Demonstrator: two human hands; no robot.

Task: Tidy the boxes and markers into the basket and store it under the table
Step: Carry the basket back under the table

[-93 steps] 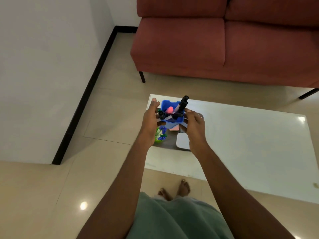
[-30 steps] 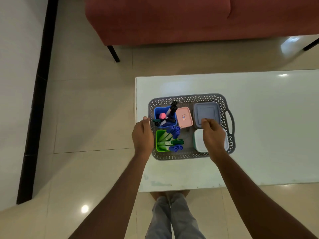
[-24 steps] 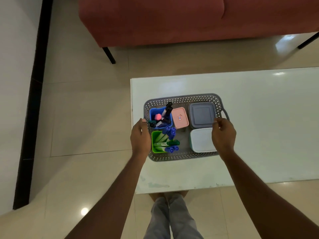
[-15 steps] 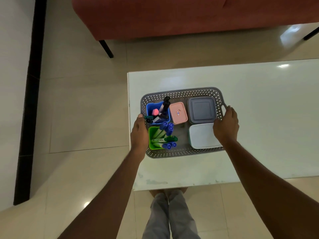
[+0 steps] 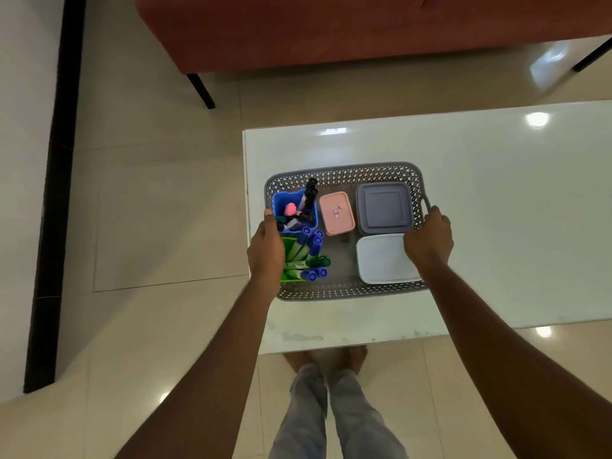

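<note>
A grey perforated basket (image 5: pixel 344 289) sits at the left end of the white table (image 5: pixel 496 193). Inside it stand a blue cup (image 5: pixel 281 202) of dark markers, a green cup (image 5: pixel 288 241) of green and blue markers, a pink box (image 5: pixel 336 213), a grey box (image 5: pixel 384 207) and a white box (image 5: pixel 381 260). My left hand (image 5: pixel 266 246) grips the basket's left rim. My right hand (image 5: pixel 429 238) grips the handle on the basket's right side.
A red sofa (image 5: pixel 331 28) on black legs stands beyond the table. Beige floor tiles (image 5: pixel 159 210) lie to the left, bounded by a white wall with a black skirting (image 5: pixel 56 193). My legs and feet (image 5: pixel 324 392) are at the table's near edge.
The blue marker cup, earlier held in both hands, now stands in the basket. My right hand moved from over the boxes to the right handle. Both hands now hold the basket's sides.
</note>
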